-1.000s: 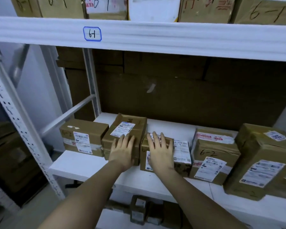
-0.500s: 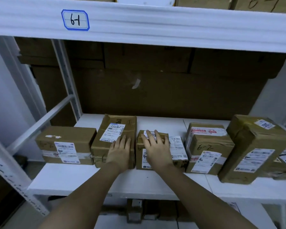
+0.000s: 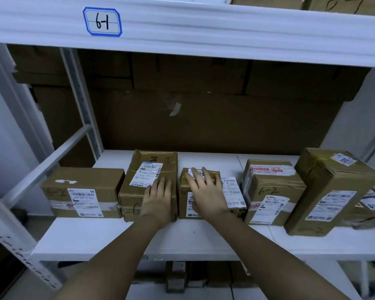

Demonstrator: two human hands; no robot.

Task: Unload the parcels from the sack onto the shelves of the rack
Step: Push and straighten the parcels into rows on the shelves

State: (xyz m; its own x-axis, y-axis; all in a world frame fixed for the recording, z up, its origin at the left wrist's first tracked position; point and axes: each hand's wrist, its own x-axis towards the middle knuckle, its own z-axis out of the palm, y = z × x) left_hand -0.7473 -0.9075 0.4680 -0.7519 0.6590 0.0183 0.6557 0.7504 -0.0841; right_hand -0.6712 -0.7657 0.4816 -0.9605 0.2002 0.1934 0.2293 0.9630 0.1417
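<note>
Several brown cardboard parcels with white labels stand in a row on the white rack shelf (image 3: 139,241). My left hand (image 3: 158,198) lies flat, fingers straight, on the front right part of a tilted parcel (image 3: 147,169). My right hand (image 3: 204,191) rests with spread fingers on top of the small parcel (image 3: 232,191) next to it. A low parcel (image 3: 82,191) sits at the far left. To the right stand a parcel marked 6-2 (image 3: 268,189) and a taller parcel (image 3: 331,187). No sack is in view.
The shelf above carries a label reading 6-1 (image 3: 102,22) and more boxes. Large dark cartons (image 3: 204,118) fill the back of the shelf. A white perforated upright (image 3: 15,241) and a diagonal brace (image 3: 52,156) stand at the left. More boxes sit under the shelf.
The view has shifted right and nearer to the shelf. Both hands stay flat on the same two parcels; the parcels look almost unmoved.
</note>
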